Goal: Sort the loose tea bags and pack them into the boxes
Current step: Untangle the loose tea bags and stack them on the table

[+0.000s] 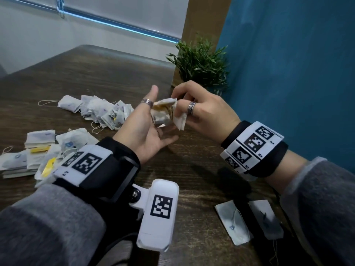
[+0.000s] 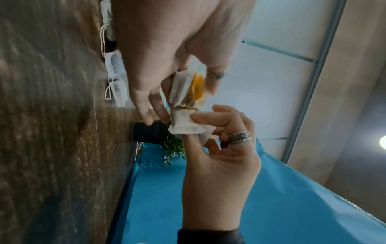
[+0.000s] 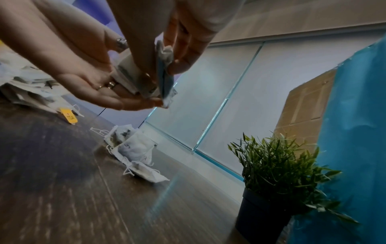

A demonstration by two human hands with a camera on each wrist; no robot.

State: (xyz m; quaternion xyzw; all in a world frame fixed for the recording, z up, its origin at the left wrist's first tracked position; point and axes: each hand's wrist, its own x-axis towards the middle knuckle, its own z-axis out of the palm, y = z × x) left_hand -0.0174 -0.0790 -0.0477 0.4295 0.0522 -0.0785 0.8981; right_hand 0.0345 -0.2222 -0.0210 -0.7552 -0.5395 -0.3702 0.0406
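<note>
Above the dark worktop (image 1: 192, 169), left hand (image 1: 146, 129) cradles a stack of tea bags (image 1: 162, 112) while right hand (image 1: 203, 110) pinches one; align edges before adding.

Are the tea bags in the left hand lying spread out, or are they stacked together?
Stacked together. The left hand holds a small bundle of tea bags against its fingers, while the right hand pinches one tea bag at its edge.
</note>
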